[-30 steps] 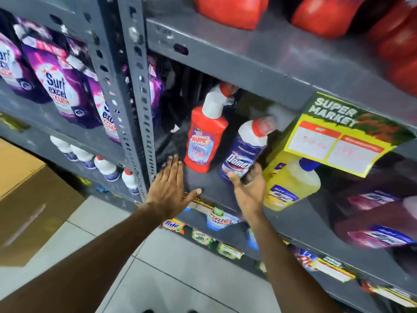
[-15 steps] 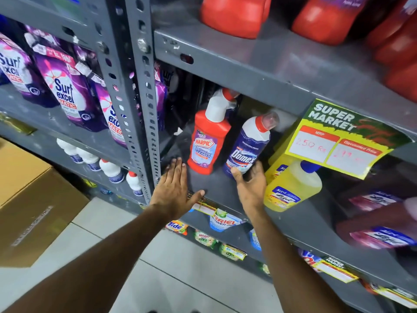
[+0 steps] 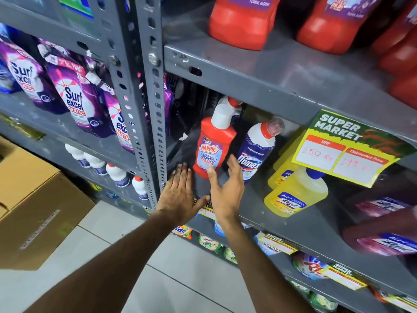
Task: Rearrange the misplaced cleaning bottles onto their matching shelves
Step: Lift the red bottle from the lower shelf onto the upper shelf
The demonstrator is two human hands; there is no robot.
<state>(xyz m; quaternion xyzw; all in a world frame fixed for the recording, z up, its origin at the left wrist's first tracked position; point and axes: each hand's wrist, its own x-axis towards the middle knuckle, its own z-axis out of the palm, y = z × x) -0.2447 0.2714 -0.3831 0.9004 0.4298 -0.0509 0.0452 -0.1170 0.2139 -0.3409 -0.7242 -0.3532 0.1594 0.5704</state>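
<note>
A red Harpic bottle [image 3: 213, 141] with a white neck stands on the grey middle shelf [image 3: 252, 206]. To its right leans a blue and white Domex bottle [image 3: 256, 152] with a red cap. My left hand [image 3: 179, 195] lies flat and open on the shelf's front, left of the Harpic bottle. My right hand [image 3: 225, 188] is open in front of the gap between the two bottles, its thumb at the Harpic label and its fingers near the Domex bottle. It holds nothing. A yellow Lizol bottle [image 3: 295, 195] stands further right.
Large red bottles [image 3: 241, 21] fill the shelf above. Purple Surf Excel pouches [image 3: 74, 96] and small white bottles [image 3: 117, 175] sit on the left rack beyond a grey upright post [image 3: 149, 123]. A price sign [image 3: 347, 147] hangs at right. A cardboard box [image 3: 33, 199] stands on the floor.
My right hand has let go of the Domex bottle and shifted left toward the Harpic bottle. The Domex bottle now stands more upright. My left hand has stayed flat on the shelf.
</note>
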